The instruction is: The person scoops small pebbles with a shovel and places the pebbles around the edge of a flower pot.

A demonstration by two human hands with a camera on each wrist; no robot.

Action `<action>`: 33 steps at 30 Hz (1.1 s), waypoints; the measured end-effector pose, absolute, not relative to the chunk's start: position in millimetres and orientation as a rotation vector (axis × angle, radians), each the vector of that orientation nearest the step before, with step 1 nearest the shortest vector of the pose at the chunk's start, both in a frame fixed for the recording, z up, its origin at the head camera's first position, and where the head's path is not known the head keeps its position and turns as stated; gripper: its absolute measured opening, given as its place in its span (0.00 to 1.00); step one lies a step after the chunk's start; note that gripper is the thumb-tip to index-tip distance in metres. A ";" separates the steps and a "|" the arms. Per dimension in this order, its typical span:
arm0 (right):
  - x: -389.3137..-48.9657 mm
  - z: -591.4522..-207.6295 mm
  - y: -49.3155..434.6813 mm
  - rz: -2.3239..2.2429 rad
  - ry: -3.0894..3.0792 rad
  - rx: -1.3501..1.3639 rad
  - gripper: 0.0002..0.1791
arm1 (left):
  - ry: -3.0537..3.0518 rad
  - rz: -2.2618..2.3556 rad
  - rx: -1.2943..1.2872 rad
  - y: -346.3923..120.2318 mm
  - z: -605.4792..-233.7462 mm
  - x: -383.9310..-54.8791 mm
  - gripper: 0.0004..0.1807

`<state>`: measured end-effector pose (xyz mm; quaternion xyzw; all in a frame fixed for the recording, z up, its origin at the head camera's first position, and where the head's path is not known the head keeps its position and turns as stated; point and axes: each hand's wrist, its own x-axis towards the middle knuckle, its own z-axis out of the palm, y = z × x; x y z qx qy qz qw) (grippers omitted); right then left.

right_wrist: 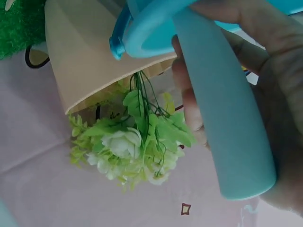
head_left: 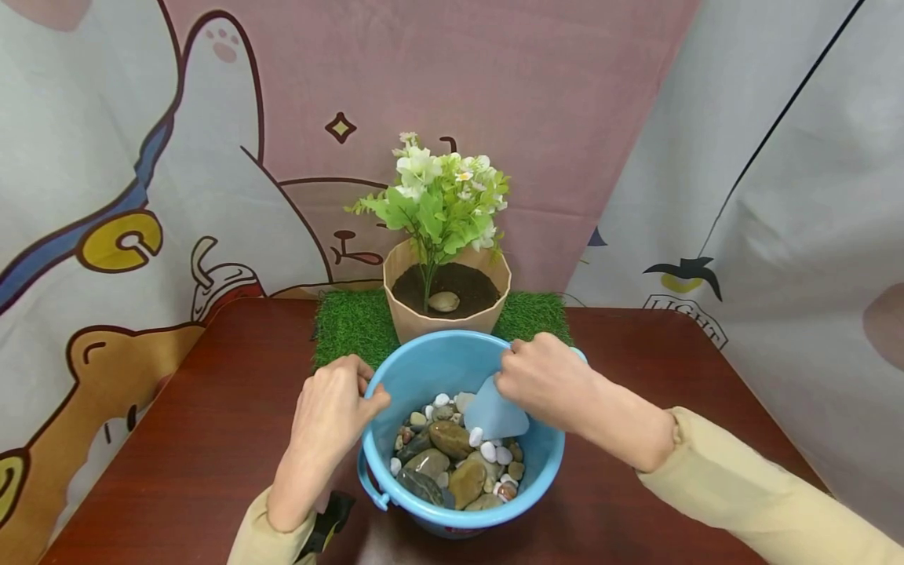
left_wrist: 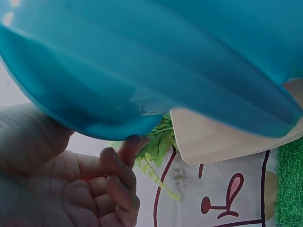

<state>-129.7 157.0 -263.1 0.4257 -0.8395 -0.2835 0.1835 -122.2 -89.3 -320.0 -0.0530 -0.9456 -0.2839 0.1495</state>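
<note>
A light blue bucket (head_left: 462, 518) holds large brown and grey river stones (head_left: 452, 439) and small white pebbles (head_left: 487, 451). My left hand (head_left: 328, 416) grips the bucket's left rim, thumb over the edge and fingers outside; the left wrist view shows those fingers (left_wrist: 118, 179) curled below the rim. My right hand (head_left: 547, 384), over the right rim, holds a blue toy shovel by its thick handle (right_wrist: 227, 113). The shovel's blade (head_left: 497, 412) slants down into the bucket, its lower edge at the white pebbles.
Behind the bucket, a beige flowerpot (head_left: 417, 322) of dark soil stands on an artificial grass mat (head_left: 353, 322). White flowers with green leaves (head_left: 441, 208) rise from it, and one flat stone (head_left: 443, 301) lies on its soil. A printed curtain (head_left: 494, 78) hangs behind the brown table (head_left: 636, 486).
</note>
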 end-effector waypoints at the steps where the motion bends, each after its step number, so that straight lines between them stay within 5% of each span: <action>1: -130.7 -263.6 156.8 -0.799 -2.362 1.212 0.09 | -2.717 -0.814 -0.152 -89.3 -320.1 -122.3 0.07; 13: -153.3 -277.0 159.2 -0.720 -2.425 1.388 0.04 | -2.720 -0.812 -0.143 -89.4 -320.1 -123.1 0.06; 33: -185.2 -285.2 155.1 -0.442 -2.618 1.649 0.10 | -2.712 -0.820 -0.146 -90.3 -320.7 -123.0 0.06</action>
